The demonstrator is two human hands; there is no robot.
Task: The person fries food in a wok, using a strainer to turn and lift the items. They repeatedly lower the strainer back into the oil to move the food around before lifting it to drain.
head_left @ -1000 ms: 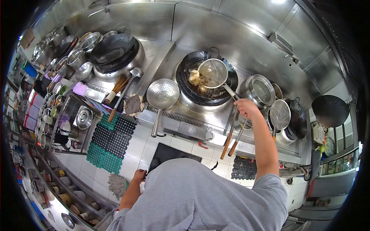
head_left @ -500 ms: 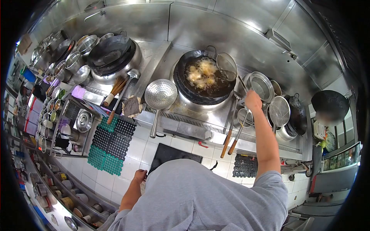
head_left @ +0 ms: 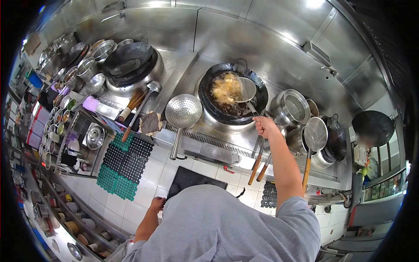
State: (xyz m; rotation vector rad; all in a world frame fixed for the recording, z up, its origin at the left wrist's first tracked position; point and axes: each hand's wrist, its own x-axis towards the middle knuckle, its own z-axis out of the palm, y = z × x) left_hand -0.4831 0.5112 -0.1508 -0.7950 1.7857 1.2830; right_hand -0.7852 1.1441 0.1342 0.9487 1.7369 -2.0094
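My right hand (head_left: 264,126) is closed around the handle of a wire-mesh strainer (head_left: 248,88). The strainer's round head is inside a black wok (head_left: 257,104), at the right side of a mass of golden pieces of food (head_left: 226,87) bubbling in dark oil. Whether the mesh rests on the food I cannot tell. Low by my left side, my left hand (head_left: 157,204) has its fingers curled in, and what they hold, if anything, is hidden. Left of the wok lies a large perforated ladle (head_left: 183,110), its handle over the counter edge.
Two wooden-handled tools (head_left: 256,169) jut over the front edge. To their right are a metal pot (head_left: 293,107) and another mesh strainer (head_left: 316,133). A second wok (head_left: 126,59), a brush (head_left: 133,105) and a ladle (head_left: 153,86) are at the left. Rubber mats (head_left: 124,166) cover floor tiles.
My right hand has moved left and slightly down, bringing the strainer from the wok's right rim in over the oil beside the food. My left hand has barely shifted.
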